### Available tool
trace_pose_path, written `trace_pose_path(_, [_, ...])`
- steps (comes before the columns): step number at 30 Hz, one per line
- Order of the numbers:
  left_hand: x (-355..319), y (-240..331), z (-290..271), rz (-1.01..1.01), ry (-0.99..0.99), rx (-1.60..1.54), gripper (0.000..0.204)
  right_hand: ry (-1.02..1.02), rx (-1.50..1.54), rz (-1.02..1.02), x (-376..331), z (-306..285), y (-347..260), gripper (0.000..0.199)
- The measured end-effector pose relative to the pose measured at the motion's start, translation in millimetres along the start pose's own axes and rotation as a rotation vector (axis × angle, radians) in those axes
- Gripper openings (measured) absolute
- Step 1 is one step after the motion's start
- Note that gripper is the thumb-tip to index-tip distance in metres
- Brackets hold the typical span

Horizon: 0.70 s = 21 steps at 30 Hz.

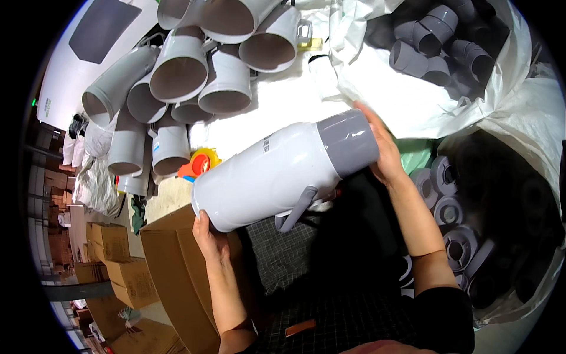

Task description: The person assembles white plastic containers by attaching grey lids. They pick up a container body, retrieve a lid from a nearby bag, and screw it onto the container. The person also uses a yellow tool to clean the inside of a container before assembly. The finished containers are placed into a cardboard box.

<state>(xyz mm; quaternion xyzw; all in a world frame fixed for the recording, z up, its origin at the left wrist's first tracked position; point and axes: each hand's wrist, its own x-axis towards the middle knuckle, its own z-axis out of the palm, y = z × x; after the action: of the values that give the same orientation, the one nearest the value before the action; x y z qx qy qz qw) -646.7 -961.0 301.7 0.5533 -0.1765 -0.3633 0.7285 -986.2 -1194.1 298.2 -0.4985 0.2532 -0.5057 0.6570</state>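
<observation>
Holding a glossy cylindrical flask (259, 177), the left hand (211, 241) grasps its base (204, 197), the right hand (384, 148) its cap (348, 143).

The light grey vacuum flask (253, 180) is held tilted between left hand (212, 239) and right hand (386, 150), darker grey cap (349, 141) fitted.

Flask (259, 174) left of probable lids (437, 179).

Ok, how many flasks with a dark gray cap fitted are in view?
1: the light gray flask, base at the left hand, cap at the right hand. Far ends of the piled flask bodies are mostly hidden.
</observation>
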Motion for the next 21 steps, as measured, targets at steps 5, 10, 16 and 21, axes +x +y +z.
trace_pose_path(5, [22.9,2.9,-11.9,-0.082,0.146,0.015,0.038,-0.258,-0.561,-0.626,-37.6,-2.3,-34.5,0.084])
trace_pose_path(10, [24.0,67.2,35.7,0.484,0.134,0.274,0.062,0.141,-0.068,0.114,-164.1,20.3,47.3,0.047])
trace_pose_path(16, [58.3,20.0,107.0,0.358,-0.647,-0.249,0.052,0.681,-1.006,0.011,-157.1,-123.3,2.5,0.025])
trace_pose_path(21, [56.1,12.0,185.7,0.337,-0.738,0.041,0.054,0.784,-1.869,0.434,-163.8,-270.9,67.4,0.053])
